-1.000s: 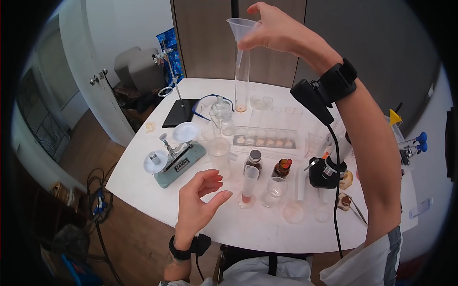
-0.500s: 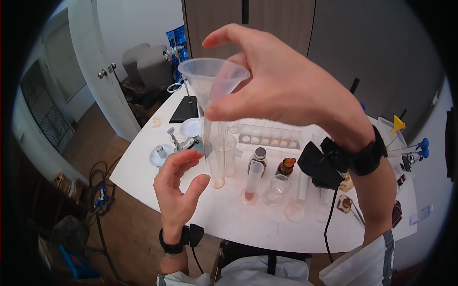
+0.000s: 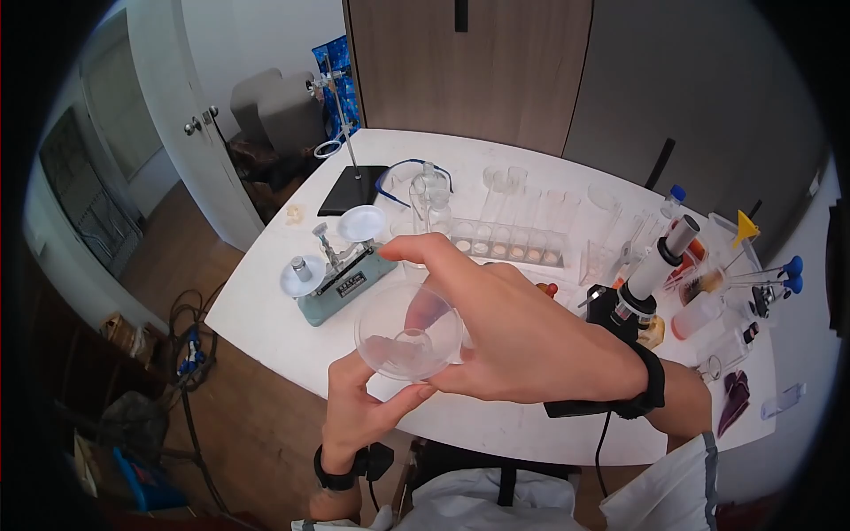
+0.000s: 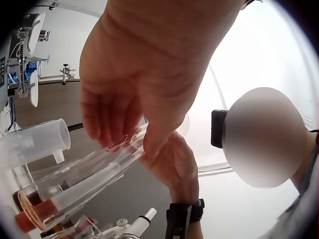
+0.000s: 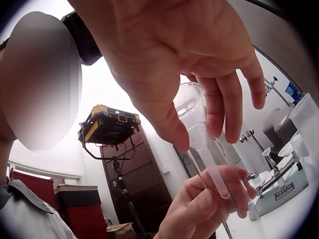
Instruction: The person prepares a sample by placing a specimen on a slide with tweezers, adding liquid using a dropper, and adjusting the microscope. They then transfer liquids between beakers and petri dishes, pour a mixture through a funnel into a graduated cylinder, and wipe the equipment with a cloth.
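A clear plastic funnel [image 3: 379, 347] sits with its stem down inside a tall glass tube [image 5: 224, 219]. My right hand [image 3: 522, 327] holds the funnel by its cone, thumb on one side and fingers on the other. Below it, my left hand [image 3: 354, 403] wraps its fingers and thumb round the upper part of the tube, as the right wrist view shows. The tube [image 4: 94, 167] slants down to an orange-tinted bottom in the left wrist view. From the head, the funnel's mouth faces up and hides most of the tube.
A green two-pan balance [image 3: 350, 283] stands left of my hands. Farther back are a ring stand [image 3: 354, 190], blue-framed goggles [image 3: 386, 181] and a rack of tubes [image 3: 513, 248]. A microscope [image 3: 655, 274] is at the right, near a yellow funnel [image 3: 746, 227]. My right hand hides bottles and dishes.
My right hand has brought the funnel and tube from the table's far side down and toward me. My left hand, earlier apart from them, now grips the tube.
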Demonstrator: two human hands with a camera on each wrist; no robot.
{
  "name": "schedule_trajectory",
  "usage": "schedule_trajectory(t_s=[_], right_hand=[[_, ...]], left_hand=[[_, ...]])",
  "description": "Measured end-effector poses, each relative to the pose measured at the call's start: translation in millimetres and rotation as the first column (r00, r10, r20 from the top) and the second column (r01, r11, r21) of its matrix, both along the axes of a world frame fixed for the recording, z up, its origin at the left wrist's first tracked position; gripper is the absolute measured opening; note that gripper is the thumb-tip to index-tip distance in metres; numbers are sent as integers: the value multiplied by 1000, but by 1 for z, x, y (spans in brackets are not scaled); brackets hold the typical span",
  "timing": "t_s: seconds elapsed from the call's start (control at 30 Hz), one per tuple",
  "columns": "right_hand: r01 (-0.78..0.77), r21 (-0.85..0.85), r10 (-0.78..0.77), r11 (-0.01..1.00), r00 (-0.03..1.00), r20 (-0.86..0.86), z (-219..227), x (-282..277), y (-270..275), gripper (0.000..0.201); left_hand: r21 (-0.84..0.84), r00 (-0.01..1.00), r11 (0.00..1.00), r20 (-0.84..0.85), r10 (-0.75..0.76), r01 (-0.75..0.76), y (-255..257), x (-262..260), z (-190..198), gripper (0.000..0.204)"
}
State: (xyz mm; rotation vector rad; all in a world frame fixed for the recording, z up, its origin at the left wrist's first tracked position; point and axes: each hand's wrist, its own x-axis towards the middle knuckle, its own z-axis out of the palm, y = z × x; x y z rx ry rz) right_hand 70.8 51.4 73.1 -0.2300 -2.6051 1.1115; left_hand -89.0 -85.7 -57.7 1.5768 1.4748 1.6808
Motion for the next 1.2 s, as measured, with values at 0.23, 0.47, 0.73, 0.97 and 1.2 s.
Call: schedule_trajectory(t_s=[0.23, 0.47, 0.73, 0.97, 1.2], right_hand=[[-3, 115, 7, 993, 999, -34, -11, 33, 2, 115], [346, 227, -340, 910, 938, -64, -58, 51, 43, 81], [325, 235, -328, 916, 944, -29, -85, 37, 39, 44], [369, 107, -366, 923, 929, -49, -85, 36, 35, 34], [402, 21, -395, 915, 907, -143, -38, 56, 26, 25]], left_hand=[[-79, 999, 996, -19, 35, -37, -6, 10, -10, 35], [-115, 998, 992, -32, 46, -49, -6, 7, -15, 35], [-121, 999, 992, -33, 16, -20, -3, 10, -17, 35], [-114, 998, 993, -60, 21, -28, -1, 9, -21, 35], [-81, 997, 996, -68, 35, -40, 2, 5, -28, 37]])
